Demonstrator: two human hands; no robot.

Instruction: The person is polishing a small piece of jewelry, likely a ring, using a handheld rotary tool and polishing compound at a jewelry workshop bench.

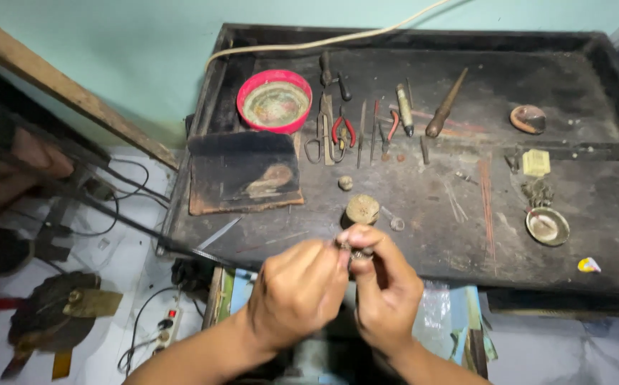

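Observation:
My left hand (297,292) and my right hand (383,289) meet over the near edge of a dark work tray (395,199). Together their fingertips pinch a small metal piece (353,249); its shape is too small and blurred to make out. Both hands have their fingers curled in around it. Just beyond the fingertips a round wooden block (361,209) and a small ring (397,224) lie on the tray.
A red bowl (274,100) stands at the tray's back left beside a row of pliers, files and scissors (338,132). A wood-handled tool (446,105), a small metal dish (547,226) and a dark slab (244,173) also lie on it. Cables and a power strip (165,328) cover the floor at left.

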